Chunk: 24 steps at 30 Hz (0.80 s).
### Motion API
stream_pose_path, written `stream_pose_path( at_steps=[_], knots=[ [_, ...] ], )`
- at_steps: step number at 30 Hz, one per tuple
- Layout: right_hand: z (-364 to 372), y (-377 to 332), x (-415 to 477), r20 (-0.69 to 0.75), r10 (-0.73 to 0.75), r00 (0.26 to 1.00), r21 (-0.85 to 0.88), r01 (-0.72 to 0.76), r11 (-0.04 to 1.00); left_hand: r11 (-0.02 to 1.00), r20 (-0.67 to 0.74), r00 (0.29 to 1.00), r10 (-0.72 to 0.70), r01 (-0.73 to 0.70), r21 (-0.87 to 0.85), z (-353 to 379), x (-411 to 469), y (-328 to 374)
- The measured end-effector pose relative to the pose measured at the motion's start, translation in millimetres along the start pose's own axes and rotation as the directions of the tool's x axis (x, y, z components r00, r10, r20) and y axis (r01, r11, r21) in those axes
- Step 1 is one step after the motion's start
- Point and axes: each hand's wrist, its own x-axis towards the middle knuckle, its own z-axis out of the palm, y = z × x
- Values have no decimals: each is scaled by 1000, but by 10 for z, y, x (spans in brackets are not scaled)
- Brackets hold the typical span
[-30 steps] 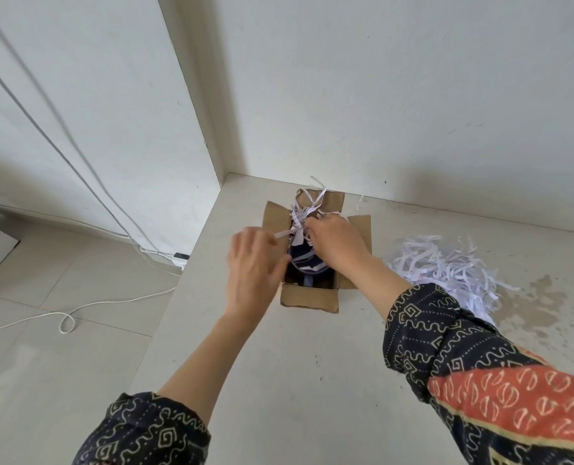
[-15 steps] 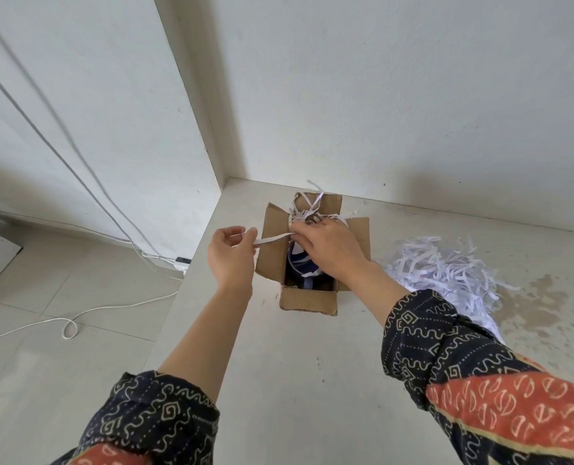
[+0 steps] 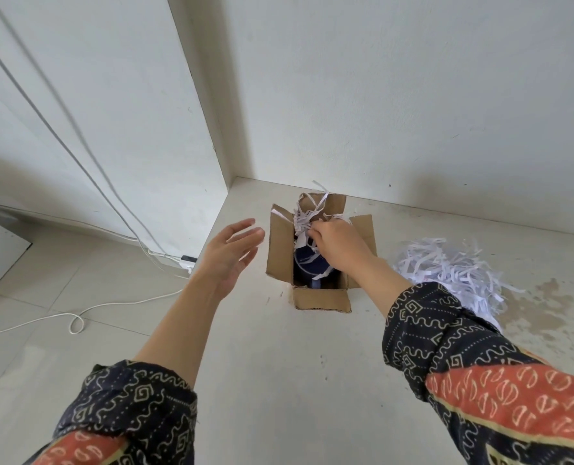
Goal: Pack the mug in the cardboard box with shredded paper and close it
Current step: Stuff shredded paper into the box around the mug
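Observation:
A small cardboard box (image 3: 322,298) stands on the counter near the wall corner, all its flaps up. A dark blue mug (image 3: 307,263) with white stripes sits inside, partly hidden by my right hand. White shredded paper (image 3: 304,219) bunches over the far side of the box. My right hand (image 3: 337,245) is over the box, its fingers curled round a tuft of those strips. My left hand (image 3: 230,253) hovers to the left of the box with straight spread fingers, palm facing the left flap, holding nothing.
A loose pile of shredded paper (image 3: 446,266) lies on the counter (image 3: 278,364) right of the box. The counter's left edge drops to a tiled floor with white cables (image 3: 77,322) and a plug (image 3: 186,261). White walls stand close behind.
My left hand has let go of the paper strip it pinched and opened its fingers beside the left flap. My right hand stays in the box on the shreds.

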Motion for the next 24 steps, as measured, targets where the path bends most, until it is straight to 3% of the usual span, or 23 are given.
stream_pose_path(
  at_steps=[6, 8, 10, 12, 13, 15, 18, 21, 24],
  knots=[
    [41, -129, 41, 39, -16, 999, -71, 18, 997, 987, 2, 992, -127, 127, -101, -235, -47, -36],
    [48, -114, 51, 41, 3, 999, -84, 0, 996, 990, -82, 992, -99, 91, -104, -268, -84, -55],
    [41, -95, 42, 49, 4, 999, -101, 1, 995, 997, -334, 940, 65, -50, 53, -242, -132, -70],
    [27, -89, 16, 54, -25, 998, -102, 30, 994, 888, -481, 770, 419, -238, 394, -118, -225, -69],
    [13, -92, -4, 64, -40, 997, -94, 46, 994, 760, -403, 690, 601, -338, 555, -16, -300, -61],
    [-17, -90, -38, 83, -70, 994, -81, 77, 994, 443, -45, 603, 797, -532, 721, 200, -416, -90],
    [-88, -71, -103, 94, -87, 992, -47, 91, 995, 100, 378, 561, 737, -643, 759, 357, -429, -257],
    [-91, -10, -158, 26, -160, 987, -110, 162, 981, -147, 596, 497, 631, -678, 720, 341, -376, -455],
    [-33, 64, -182, -199, -332, 922, -286, 270, 919, -277, 720, 493, 488, -694, 664, 246, -363, -602]
  ],
)
